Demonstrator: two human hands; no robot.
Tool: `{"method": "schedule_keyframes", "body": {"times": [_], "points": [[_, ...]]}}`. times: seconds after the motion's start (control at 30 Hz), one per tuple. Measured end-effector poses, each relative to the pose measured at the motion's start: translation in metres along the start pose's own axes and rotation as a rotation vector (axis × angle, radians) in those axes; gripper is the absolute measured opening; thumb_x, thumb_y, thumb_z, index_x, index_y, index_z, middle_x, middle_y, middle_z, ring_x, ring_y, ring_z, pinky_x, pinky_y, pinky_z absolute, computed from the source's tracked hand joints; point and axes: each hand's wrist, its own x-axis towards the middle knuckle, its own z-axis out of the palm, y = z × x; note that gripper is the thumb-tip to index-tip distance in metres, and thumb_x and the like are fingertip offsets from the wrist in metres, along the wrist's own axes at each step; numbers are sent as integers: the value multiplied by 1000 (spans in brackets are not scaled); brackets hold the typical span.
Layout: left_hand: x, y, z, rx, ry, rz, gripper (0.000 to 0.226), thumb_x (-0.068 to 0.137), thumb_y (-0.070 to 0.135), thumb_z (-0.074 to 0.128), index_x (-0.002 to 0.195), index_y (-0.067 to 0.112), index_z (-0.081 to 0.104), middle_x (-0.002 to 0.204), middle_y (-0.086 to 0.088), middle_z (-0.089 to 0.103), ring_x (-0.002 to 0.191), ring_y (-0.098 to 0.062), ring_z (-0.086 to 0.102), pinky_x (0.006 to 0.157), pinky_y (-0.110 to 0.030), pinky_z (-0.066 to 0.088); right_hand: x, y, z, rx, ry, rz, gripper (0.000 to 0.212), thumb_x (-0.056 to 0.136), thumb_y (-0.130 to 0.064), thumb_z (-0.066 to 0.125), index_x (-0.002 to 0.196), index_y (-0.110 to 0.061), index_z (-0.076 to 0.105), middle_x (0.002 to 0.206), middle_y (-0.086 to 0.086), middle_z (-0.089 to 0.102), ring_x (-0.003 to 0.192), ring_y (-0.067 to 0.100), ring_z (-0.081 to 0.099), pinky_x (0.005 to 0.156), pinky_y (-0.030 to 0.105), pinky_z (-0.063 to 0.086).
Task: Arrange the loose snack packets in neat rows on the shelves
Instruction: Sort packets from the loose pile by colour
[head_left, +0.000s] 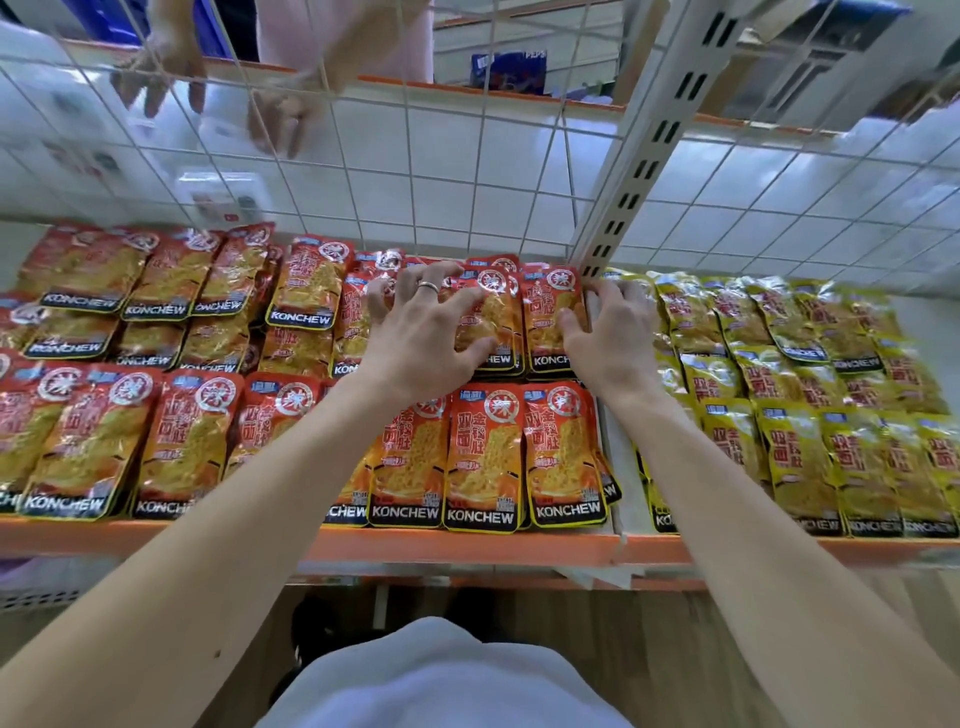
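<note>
Glossy red packets (483, 457) fill the shelf (467, 545). At twelve o'clock, left hand (421, 338) grips some with bent fingers; right hand (610, 338) pinches one's edge.

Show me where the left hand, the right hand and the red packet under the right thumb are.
left hand (421, 332): head view, back of the hand.
right hand (610, 338): head view, back of the hand.
red packet (543, 312): head view, its printed front.

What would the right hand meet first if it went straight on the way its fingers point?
Probably the foot of the slotted post. The right hand grips a red packet by its edge, and its fingertips point at the post, just short of it. Depth is unclear.
</note>
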Motion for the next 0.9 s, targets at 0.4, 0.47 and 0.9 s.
{"method": "schedule_keyframes", "body": {"times": [0.4, 0.47, 0.9], "points": [[-2, 2, 1, 108, -32, 51, 69, 91, 69, 46, 151, 36, 35, 161, 4, 27, 148, -24, 17, 115, -52, 12, -9, 13, 2, -216, -152, -342, 61, 94, -41, 61, 150, -27, 41, 160, -6, 29, 149, 13, 19, 119, 44, 16], [-2, 2, 1, 102, -48, 53, 70, 92, 70, 44, 152, 36, 34, 162, 4, 25, 148, -24, 16, 115, -52, 14, -9, 12, 2, -229, -152, -331, 60, 95, -42, 59, 150, -27, 40, 161, -6, 29, 149, 13, 18, 118, 46, 16], [-7, -6, -10, 2, -34, 12, 65, 97, 62, 43, 154, 34, 29, 163, 9, 23, 149, -20, 13, 116, -53, 12, -12, 0, -2, -249, -162, -321, 61, 96, -43, 57, 151, -25, 38, 161, -3, 27, 150, 15, 14, 117, 42, 11]]}}
